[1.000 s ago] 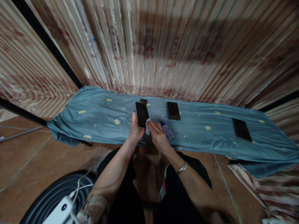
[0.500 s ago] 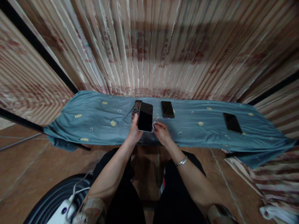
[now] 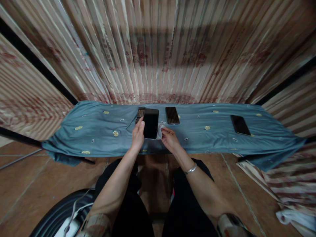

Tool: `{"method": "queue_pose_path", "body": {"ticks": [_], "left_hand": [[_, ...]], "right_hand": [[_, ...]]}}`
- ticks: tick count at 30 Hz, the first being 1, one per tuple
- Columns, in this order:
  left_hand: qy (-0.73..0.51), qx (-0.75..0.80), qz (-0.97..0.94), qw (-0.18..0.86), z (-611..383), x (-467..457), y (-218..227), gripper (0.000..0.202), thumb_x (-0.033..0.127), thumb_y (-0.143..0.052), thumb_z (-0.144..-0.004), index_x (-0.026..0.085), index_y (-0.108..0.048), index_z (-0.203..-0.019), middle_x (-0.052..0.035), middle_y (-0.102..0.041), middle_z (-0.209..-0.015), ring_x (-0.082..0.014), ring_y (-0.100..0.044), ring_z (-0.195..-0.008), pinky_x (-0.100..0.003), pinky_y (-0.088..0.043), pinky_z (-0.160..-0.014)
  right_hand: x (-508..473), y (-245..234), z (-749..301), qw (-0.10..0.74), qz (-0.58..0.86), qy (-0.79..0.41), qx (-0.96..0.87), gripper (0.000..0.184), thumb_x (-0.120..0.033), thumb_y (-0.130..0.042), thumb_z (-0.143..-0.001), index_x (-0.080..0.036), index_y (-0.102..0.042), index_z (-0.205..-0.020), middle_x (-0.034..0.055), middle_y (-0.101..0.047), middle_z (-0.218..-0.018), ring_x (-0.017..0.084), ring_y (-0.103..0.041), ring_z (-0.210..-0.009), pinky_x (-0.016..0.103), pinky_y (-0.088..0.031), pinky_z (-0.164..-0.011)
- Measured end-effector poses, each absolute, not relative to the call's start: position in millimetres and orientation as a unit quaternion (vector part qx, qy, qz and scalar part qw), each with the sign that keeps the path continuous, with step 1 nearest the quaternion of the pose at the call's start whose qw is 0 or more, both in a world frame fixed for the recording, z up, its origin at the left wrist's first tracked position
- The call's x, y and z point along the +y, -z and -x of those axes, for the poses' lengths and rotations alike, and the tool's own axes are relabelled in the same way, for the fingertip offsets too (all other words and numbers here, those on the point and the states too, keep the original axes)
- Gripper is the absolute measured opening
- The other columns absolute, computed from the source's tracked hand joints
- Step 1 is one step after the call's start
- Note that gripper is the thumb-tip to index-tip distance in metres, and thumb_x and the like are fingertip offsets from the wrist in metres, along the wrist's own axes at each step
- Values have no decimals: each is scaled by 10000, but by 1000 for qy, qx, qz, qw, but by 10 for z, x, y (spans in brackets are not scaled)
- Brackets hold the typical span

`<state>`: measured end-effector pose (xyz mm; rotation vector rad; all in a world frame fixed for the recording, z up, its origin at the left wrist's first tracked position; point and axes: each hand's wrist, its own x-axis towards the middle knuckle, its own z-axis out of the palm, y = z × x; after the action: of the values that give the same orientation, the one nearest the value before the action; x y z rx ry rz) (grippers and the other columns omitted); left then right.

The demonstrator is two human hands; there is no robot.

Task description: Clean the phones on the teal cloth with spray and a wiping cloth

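Note:
My left hand [image 3: 138,133] grips a black phone [image 3: 150,123] by its left edge, holding it just over the blue-grey cloth [image 3: 103,138]. My right hand [image 3: 169,140] pinches a small white wipe [image 3: 160,131] against the phone's right lower edge. A smaller dark phone [image 3: 141,112] lies on the cloth just behind my left hand. Two more black phones lie face up, one [image 3: 172,115] right of the held phone, another [image 3: 240,125] far right.
A striped, shiny curtain [image 3: 158,56] hangs right behind the narrow cloth-covered surface. Below are my dark-trousered knees and brown floor tiles [image 3: 29,177]. A dark round object with a white power strip and cables [image 3: 71,223] sits at bottom left. Striped fabric is heaped at bottom right.
The phone has tilted from upright to flatter and lower over the cloth. The view has shifted; the blue-capped small bottle seen a second ago is hidden behind my right hand.

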<state>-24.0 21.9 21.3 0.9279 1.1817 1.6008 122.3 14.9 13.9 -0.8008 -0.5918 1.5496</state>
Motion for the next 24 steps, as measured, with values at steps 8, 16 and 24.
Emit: {"method": "queue_pose_path", "body": {"ticks": [8,16,24], "left_hand": [[-644,513,-367,433,174,237,-224,597,296,-859,-751,179,-704,-1316,-60,-796,-1044,-257,-693,-1230,-353,-476,-1138],[-606,542,-377,443,173,190,-251,822,282,-950,-626,235,-648,-1389,-71,-736,-1334,-293,-560,-1435,-350,-449,-1184],[-575,563,-453,384,152,146,-318,824,337,-960,-619,187,-655,-1369,-148,-636,-1496,-315,-554,-1435,-407,-355,-1250]], "right_hand": [[167,-162,-1248,603,343,-668,-268,116,-197,-840,-666,-215,-727,-681,-47,-676,-574,114,-610,-551,210,-538,-547],[159,-157,-1285,590,349,-680,-258,66,-161,-806,-718,-200,-753,-717,-22,-706,-646,138,-641,-655,241,-538,-644],[161,-114,-1302,594,352,-656,-304,102,-263,-839,-708,-208,-756,-728,-13,-716,-667,168,-669,-712,274,-554,-673]]}}
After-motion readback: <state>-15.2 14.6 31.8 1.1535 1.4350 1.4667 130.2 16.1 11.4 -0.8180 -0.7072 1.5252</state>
